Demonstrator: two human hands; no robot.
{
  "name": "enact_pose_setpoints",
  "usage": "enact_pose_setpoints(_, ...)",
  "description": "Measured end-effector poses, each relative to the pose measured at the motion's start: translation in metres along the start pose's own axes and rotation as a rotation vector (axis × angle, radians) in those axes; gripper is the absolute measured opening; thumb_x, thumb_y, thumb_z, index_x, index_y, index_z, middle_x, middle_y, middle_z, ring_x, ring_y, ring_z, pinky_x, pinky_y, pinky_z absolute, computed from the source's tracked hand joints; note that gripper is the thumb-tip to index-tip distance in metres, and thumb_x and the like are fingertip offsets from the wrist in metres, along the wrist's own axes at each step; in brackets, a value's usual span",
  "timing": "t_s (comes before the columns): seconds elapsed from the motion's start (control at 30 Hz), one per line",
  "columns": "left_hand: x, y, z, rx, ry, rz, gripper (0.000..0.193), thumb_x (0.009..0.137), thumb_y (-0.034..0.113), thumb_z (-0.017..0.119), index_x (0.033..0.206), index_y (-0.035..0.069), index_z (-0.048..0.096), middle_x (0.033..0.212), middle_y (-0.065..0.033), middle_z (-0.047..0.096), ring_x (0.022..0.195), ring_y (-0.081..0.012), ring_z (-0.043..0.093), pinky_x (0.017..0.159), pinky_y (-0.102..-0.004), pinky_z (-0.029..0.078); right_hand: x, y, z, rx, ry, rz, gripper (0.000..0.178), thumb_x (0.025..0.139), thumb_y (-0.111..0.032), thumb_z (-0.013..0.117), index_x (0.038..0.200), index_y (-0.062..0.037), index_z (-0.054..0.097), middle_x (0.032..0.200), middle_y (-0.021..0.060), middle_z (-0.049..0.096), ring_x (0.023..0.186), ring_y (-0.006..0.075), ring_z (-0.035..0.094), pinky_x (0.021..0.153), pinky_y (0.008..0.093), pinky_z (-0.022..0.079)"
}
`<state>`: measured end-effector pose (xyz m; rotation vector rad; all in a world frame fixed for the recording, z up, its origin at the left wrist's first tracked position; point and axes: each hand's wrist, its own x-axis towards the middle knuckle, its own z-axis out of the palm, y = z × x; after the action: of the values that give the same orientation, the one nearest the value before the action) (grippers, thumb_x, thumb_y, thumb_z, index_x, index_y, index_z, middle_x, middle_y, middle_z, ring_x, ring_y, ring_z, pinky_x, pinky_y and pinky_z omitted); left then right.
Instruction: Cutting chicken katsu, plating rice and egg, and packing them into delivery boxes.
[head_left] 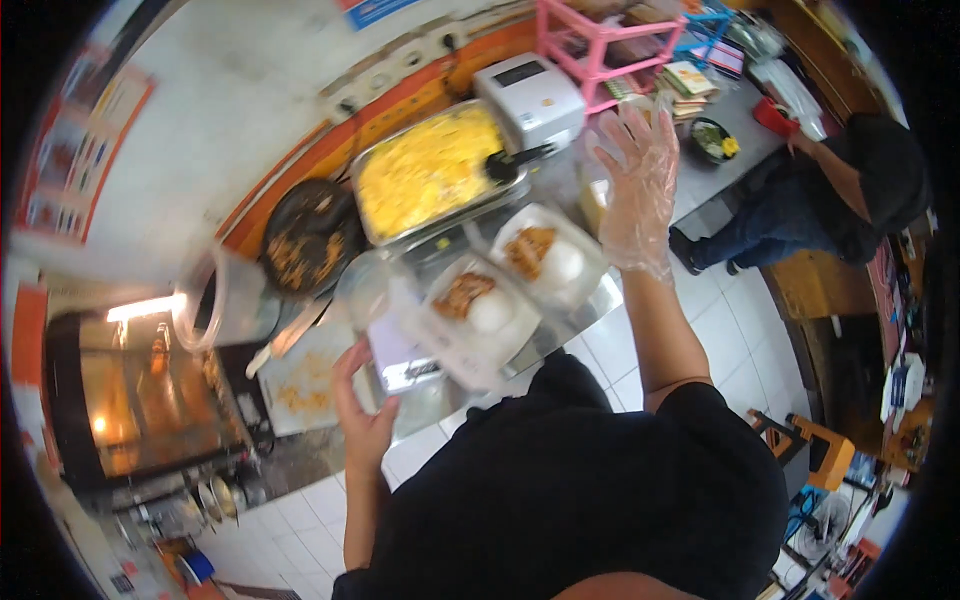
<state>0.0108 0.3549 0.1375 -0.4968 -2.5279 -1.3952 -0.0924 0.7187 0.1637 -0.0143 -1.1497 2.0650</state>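
My right hand [640,175], in a clear plastic glove, is raised with its fingers spread and nothing in it, just beyond two open white food boxes. Each box, the nearer one [508,355] and the farther one [572,290], holds a white rice mound [491,311] and browned shredded food [530,251]. Bare, my left hand [365,408] has thumb and fingers apart at the edge of a pale box-shaped device [403,358]. It seems to touch the device, partly covered by the nearer box's blurred flap. A clear round container [368,285] stands behind it.
A metal tray of yellow shredded food [430,175] holds a black-handled utensil [505,162]. Around it are a dark pan [310,235], a clear tub [215,300], a white machine [530,98] and a pink rack [612,60]. A lit glass oven [150,390] stands left; another person [850,190] stands right.
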Motion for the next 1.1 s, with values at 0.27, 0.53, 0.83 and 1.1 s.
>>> enact_pose_setpoints(0.27,-0.118,-0.007,-0.148,0.043,0.200,0.035,0.066,0.074,0.027,0.070,0.127,-0.001,0.043,0.126,-0.0179,0.045,0.113,-0.0278,0.048,0.098,-0.0396,0.035,-0.182,0.019,0.192,0.004,-0.412,0.140,0.089,0.079,-0.059,0.058,0.142,-0.0091,0.020,0.140,0.0137,0.036,0.126,0.0264,0.038,0.105,0.0426,0.028)
enact_pose_setpoints(0.53,-0.273,-0.035,-0.237,0.194,0.611,-0.334,0.049,0.081,0.017,0.066,0.123,0.000,0.047,0.123,-0.0155,0.047,0.107,-0.0254,0.050,0.094,-0.0350,0.039,-0.317,0.064,0.256,-0.313,-0.947,0.361,0.071,0.090,-0.026,0.058,0.143,-0.0016,0.018,0.122,0.0193,0.054,0.102,0.0176,0.056,0.093,0.0327,0.042)
enact_pose_setpoints(0.83,-0.290,-0.048,-0.261,0.118,0.728,-0.428,0.044,0.085,0.022,0.062,0.122,0.002,0.048,0.120,-0.0143,0.047,0.106,-0.0253,0.051,0.092,-0.0342,0.041,-0.341,0.136,0.259,-0.431,-1.192,0.441,0.069,0.091,-0.049,0.047,0.139,-0.0011,0.032,0.122,0.0172,0.055,0.115,0.0227,0.050,0.104,0.0350,0.030)
enact_pose_setpoints(1.1,-0.265,-0.076,-0.311,0.160,0.779,-0.323,0.044,0.085,0.020,0.062,0.122,0.002,0.047,0.120,-0.0140,0.046,0.105,-0.0239,0.050,0.092,-0.0349,0.040,-0.338,0.155,0.314,-0.231,-0.939,0.763,0.059,0.093,-0.045,0.045,0.130,0.0013,0.046,0.129,0.0144,0.051,0.123,0.0234,0.043,0.107,0.0360,0.025)
